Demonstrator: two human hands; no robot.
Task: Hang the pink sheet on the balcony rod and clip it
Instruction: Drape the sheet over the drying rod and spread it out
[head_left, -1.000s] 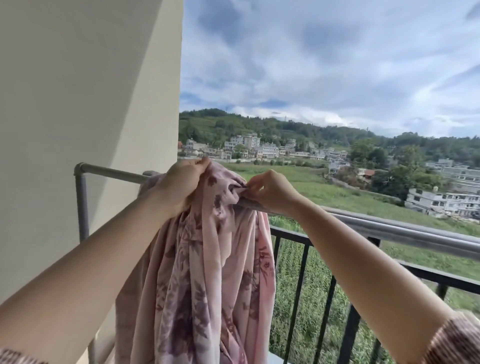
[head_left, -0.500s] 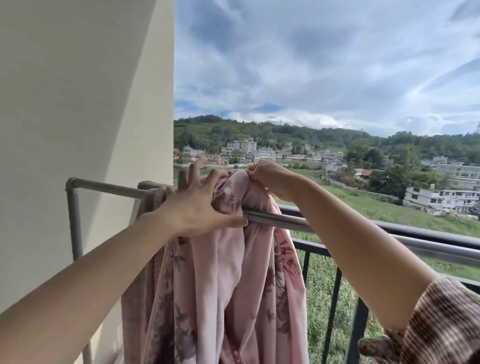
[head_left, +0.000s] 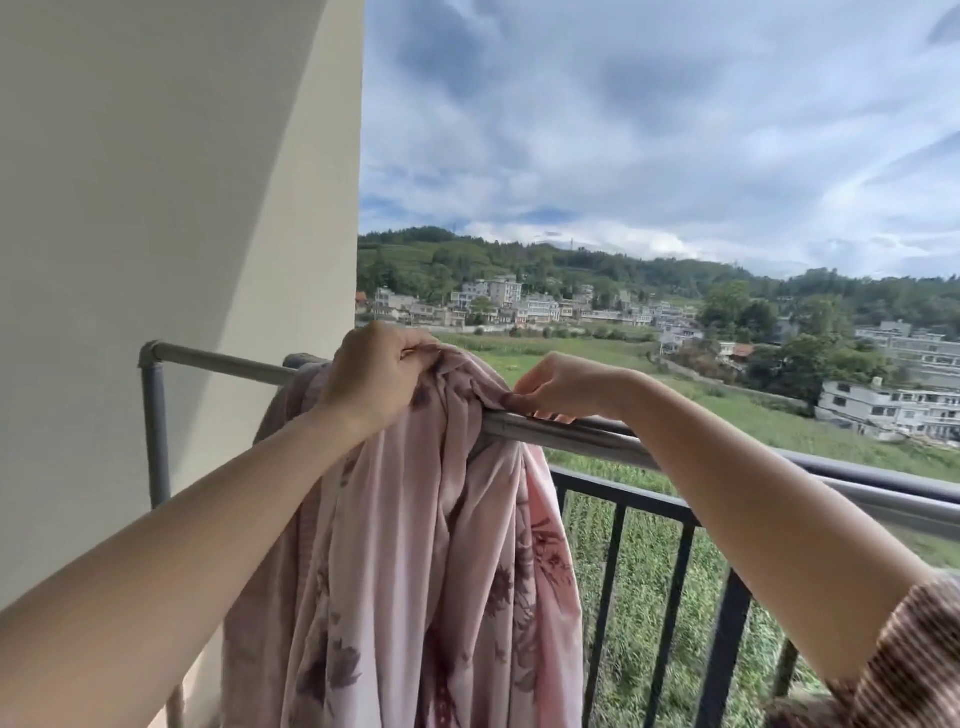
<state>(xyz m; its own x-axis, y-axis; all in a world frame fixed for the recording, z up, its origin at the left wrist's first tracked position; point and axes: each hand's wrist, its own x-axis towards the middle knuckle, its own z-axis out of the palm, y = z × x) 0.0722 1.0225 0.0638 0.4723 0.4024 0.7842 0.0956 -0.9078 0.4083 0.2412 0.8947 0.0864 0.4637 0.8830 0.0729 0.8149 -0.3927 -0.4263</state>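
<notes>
The pink sheet (head_left: 415, 545), printed with dark purple flowers, hangs bunched over the grey balcony rod (head_left: 582, 441) near its left end. Its folds drop down in front of the railing to the bottom of the frame. My left hand (head_left: 374, 379) is closed on a gathered fold at the top of the bunch. My right hand (head_left: 561, 387) pinches the sheet's edge just above the rod, to the right of the bunch. No clip is in view.
A cream wall (head_left: 182, 208) stands close on the left, with the rod's elbow joint and upright post (head_left: 154, 415) against it. A dark barred railing (head_left: 675, 571) runs below the rod. Beyond lie fields, houses and hills.
My left hand went from flat and open on the cloth to closed on a fold at the top. My right hand shifted right along the rod, still pinching the sheet's edge.
</notes>
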